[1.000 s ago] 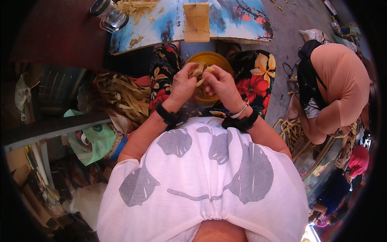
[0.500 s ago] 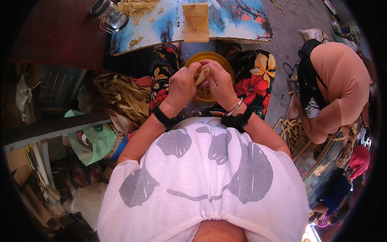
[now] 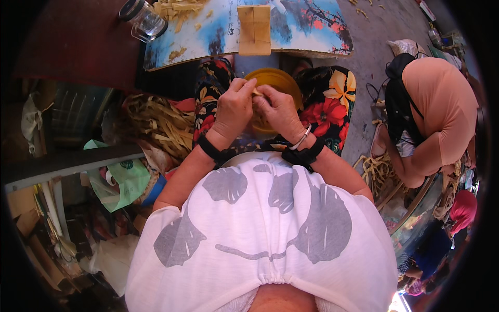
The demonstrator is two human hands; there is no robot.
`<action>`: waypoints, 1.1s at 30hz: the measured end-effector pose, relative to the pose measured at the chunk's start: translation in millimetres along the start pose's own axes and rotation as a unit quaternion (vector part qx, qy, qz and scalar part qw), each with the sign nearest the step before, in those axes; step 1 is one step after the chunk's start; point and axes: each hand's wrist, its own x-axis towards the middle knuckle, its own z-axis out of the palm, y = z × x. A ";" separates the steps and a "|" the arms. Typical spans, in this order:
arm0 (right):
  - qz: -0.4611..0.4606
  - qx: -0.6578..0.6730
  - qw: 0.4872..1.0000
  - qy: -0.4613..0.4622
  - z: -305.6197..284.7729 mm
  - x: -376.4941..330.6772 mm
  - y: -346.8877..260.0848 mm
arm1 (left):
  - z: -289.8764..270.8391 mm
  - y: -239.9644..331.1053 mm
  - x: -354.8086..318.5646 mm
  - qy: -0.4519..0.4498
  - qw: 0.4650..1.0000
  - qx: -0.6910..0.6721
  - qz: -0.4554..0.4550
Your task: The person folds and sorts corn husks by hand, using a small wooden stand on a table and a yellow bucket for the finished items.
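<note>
Over a yellow bowl [image 3: 285,79] between my knees, my left hand [image 3: 233,108] and my right hand [image 3: 279,109] meet fingertip to fingertip. Both are closed in a pinch on a small tan strip [image 3: 256,92], of which only a bit shows between the fingers. More pale pieces seem to lie in the bowl, partly hidden under my hands. Black bands circle both wrists, and a silver bangle is on the right one.
Ahead stands a painted board [image 3: 213,36] bearing a wooden block [image 3: 254,31], tan scraps [image 3: 179,9] and a glass jar [image 3: 145,23]. Left lie many tan strips [image 3: 161,122] and a green bag [image 3: 125,182]. Another person [image 3: 436,109] crouches at right beside more strips [image 3: 375,171].
The tan piece that stood up between my hands is now mostly hidden in my fingers. My right fingers have curled in and come down a little, uncovering more of the bowl.
</note>
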 end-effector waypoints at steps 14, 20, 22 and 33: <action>0.150 0.297 0.940 -0.071 -0.9 7.3 23.4 | 5.9 0.6 -8.1 0.022 0.949 -0.268 -0.163; 0.194 0.239 0.950 -0.057 -12.8 7.0 -2.1 | 2.3 -7.7 -5.5 0.045 0.927 -0.330 -0.173; 0.224 0.210 0.946 -0.104 -21.0 6.5 2.7 | -2.3 -12.8 -3.0 0.044 0.940 -0.305 -0.149; 0.205 0.286 0.936 0.009 -8.6 -5.3 3.9 | -6.1 -17.7 4.8 0.096 0.648 -0.675 -0.341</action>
